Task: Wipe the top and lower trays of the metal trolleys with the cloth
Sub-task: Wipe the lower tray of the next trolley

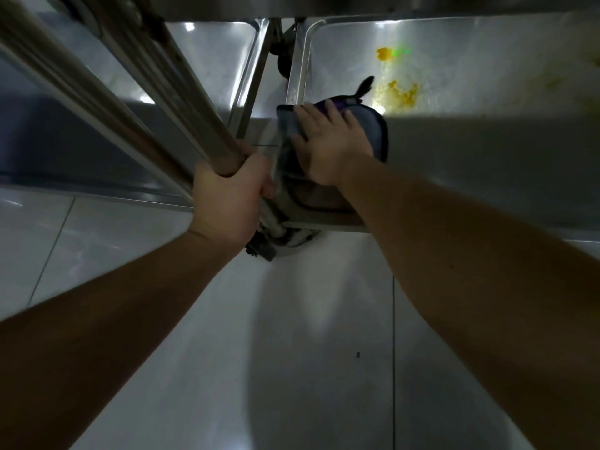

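Observation:
A grey-blue cloth (pixel 378 131) with a purple edge lies on the near left corner of the right trolley's lower tray (pixel 487 151). My right hand (pixel 331 144) presses flat on the cloth, fingers spread. Yellow stains (pixel 401 94) mark the tray just beyond the cloth, with a smaller blob (pixel 383 53) farther back. My left hand (pixel 229 203) grips the trolley's upright metal post (pixel 181 125) at the tray's corner. A second trolley's lower tray (pixel 207 60) lies to the left.
Light tiled floor (pixel 292 336) fills the near part of the view. A caster wheel (pixel 263 248) sits under the post by my left hand. Another wheel (pixel 284 56) shows between the two trays. Upper frame bars (pixel 65 76) slant across the left.

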Available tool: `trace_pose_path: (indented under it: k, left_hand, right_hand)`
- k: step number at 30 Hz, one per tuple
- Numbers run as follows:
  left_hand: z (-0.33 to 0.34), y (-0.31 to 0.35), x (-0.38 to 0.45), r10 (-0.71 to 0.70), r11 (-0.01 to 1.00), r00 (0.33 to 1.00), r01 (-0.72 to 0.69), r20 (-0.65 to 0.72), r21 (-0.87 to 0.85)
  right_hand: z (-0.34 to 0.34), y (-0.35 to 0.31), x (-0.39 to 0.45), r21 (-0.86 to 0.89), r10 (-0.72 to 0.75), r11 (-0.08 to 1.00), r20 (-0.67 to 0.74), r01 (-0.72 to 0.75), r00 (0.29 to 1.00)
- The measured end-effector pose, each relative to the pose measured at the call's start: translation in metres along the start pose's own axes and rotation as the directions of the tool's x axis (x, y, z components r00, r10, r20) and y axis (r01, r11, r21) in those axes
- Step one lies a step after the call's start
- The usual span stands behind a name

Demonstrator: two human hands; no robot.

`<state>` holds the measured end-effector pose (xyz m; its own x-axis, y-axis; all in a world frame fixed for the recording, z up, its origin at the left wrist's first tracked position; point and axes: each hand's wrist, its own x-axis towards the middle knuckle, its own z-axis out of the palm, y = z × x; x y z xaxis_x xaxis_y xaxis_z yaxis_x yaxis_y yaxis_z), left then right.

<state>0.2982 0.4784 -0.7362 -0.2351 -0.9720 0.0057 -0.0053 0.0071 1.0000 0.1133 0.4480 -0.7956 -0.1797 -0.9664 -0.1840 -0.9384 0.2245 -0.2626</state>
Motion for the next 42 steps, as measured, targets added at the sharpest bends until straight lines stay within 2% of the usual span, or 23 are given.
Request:
trace_pose_path:
  k: [4,7,11,13,15,17,20,24,26,28,33,38,42]
  left_hand:
    - [-0.002,-0.002,0.000,0.031,0.999,0.999,-0.032,0.016,0.042]
    - [-0.002,-0.004,0.001,0.029,0.999,1.000,-0.030,0.010,0.035]
    - [-0.004,-0.004,0.000,0.040,0.998,0.999,-0.041,0.022,0.046]
    - [-0.003,-0.003,0.001,0.035,0.999,0.999,-0.036,0.014,0.021]
    - [-0.001,-0.003,0.001,0.038,0.999,0.999,-0.038,0.001,-0.011]
    - [0.000,-0.003,0.000,0.028,0.999,1.000,-0.028,-0.011,-0.024]
    - [0.000,-0.004,-0.003,-0.006,1.000,0.998,0.004,-0.057,-0.027]
    - [0.003,0.000,-0.004,0.000,1.000,0.999,0.001,-0.049,0.004]
    - [0.004,0.003,-0.005,-0.011,1.000,0.999,0.011,-0.032,-0.022]
    - [0.006,0.006,-0.005,-0.035,0.998,0.999,0.032,-0.036,-0.059]
    - [0.004,0.008,-0.004,-0.009,0.998,1.000,0.009,-0.006,-0.059]
    - [0.001,0.007,-0.005,-0.043,0.999,0.999,0.043,-0.021,-0.028]
    - [0.001,0.007,-0.007,-0.053,0.998,0.997,0.052,-0.047,-0.031]
  right_hand:
    - [-0.011,0.080,-0.042,0.018,0.189,0.982,-0.136,-0.189,0.972]
    - [-0.021,0.153,-0.090,0.036,0.354,0.935,-0.181,-0.354,0.918]
    - [-0.039,0.244,-0.149,0.103,0.613,0.790,-0.133,-0.604,0.779]
    - [-0.041,0.258,-0.160,0.130,0.698,0.715,-0.093,-0.687,0.710]
    - [-0.038,0.245,-0.158,0.126,0.735,0.677,-0.064,-0.725,0.675]
    - [-0.030,0.215,-0.147,0.116,0.726,0.687,-0.056,-0.718,0.685]
    - [-0.011,0.142,-0.126,0.109,0.623,0.782,-0.086,-0.614,0.778]
    - [0.025,0.015,-0.098,0.056,0.301,0.954,-0.113,-0.296,0.947]
    - [0.037,-0.034,-0.084,0.028,0.157,0.987,-0.055,-0.156,0.986]
    - [0.039,-0.053,-0.074,0.027,0.091,0.996,-0.003,-0.090,0.996]
    - [0.028,-0.015,-0.093,0.053,0.024,0.998,-0.054,-0.021,0.998]
    - [0.013,0.086,-0.140,0.021,0.216,0.976,-0.125,-0.215,0.968]
    - [-0.007,0.187,-0.190,0.056,0.415,0.909,-0.233,-0.413,0.880]
